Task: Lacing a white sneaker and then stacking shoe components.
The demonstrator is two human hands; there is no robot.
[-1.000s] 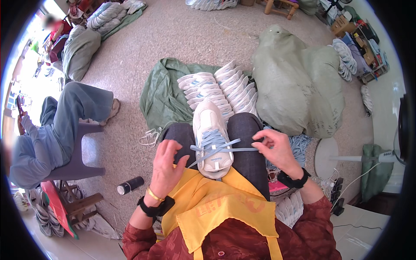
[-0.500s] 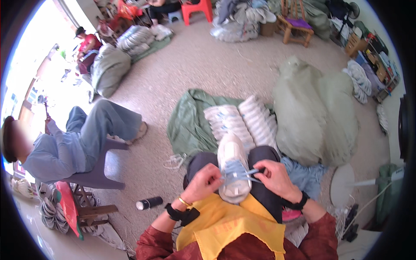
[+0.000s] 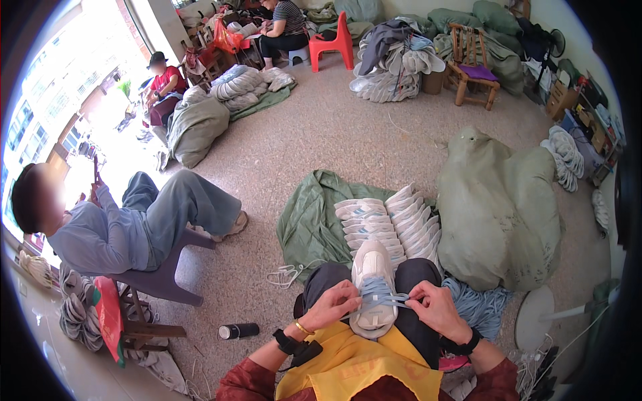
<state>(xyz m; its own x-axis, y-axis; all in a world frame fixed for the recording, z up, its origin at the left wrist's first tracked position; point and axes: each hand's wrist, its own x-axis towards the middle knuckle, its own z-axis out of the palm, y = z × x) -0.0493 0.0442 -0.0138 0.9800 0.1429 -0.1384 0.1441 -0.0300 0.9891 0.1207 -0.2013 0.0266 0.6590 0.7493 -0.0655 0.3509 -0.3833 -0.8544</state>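
Observation:
A white sneaker [image 3: 372, 265] rests between my knees, toe pointing away from me. Light blue shoelaces [image 3: 378, 291] are threaded across its upper. My left hand [image 3: 334, 305], on the shoe's left side, pinches one lace at the eyelet edge. On the opposite side my right hand [image 3: 435, 309] grips a lace between thumb and fingers, and it stretches from the shoe to my fingertips. A yellow apron [image 3: 348, 354] covers my lap just behind the heel.
Two rows of white shoes [image 3: 371, 227] lie on a green sheet [image 3: 309, 217] ahead. Right of them stands a bulky green sack [image 3: 498, 207], with a heap of blue laces [image 3: 478, 304] beside it. A seated person [image 3: 100, 234] is at left; a black bottle [image 3: 239, 331] lies on the floor.
The view has tilted up, so the room sits lower in the picture. Both hands stay at the shoe's laces, with the fingers slightly shifted.

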